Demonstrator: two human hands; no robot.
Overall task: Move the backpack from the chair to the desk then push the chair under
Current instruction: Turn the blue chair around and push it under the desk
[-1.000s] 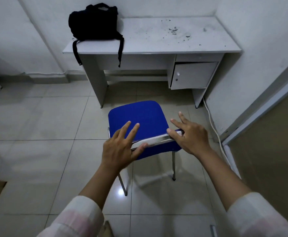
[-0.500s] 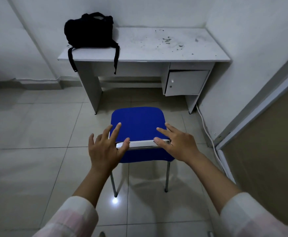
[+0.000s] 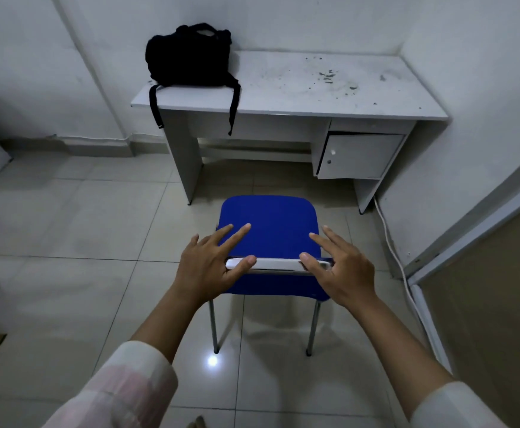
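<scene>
The black backpack (image 3: 189, 55) sits on the left end of the white desk (image 3: 302, 88), its two straps hanging over the front edge. The blue chair (image 3: 269, 230) stands on the tiles in front of the desk's leg space, its seat facing the desk and still outside it. My left hand (image 3: 210, 264) and my right hand (image 3: 335, 267) rest on the white top rail of the chair's backrest (image 3: 275, 264). On both hands the fingers are spread out over the seat and the thumbs lie on the rail, with no closed grip.
The desk has a small cupboard (image 3: 360, 156) under its right side, which narrows the leg space. A white cable (image 3: 391, 242) runs along the floor by the right wall. A door frame (image 3: 468, 230) stands at the right. Debris specks lie on the desk top.
The chair has turned from an angled position to square with the desk. Both hands stayed on the backrest rail and moved with it.
</scene>
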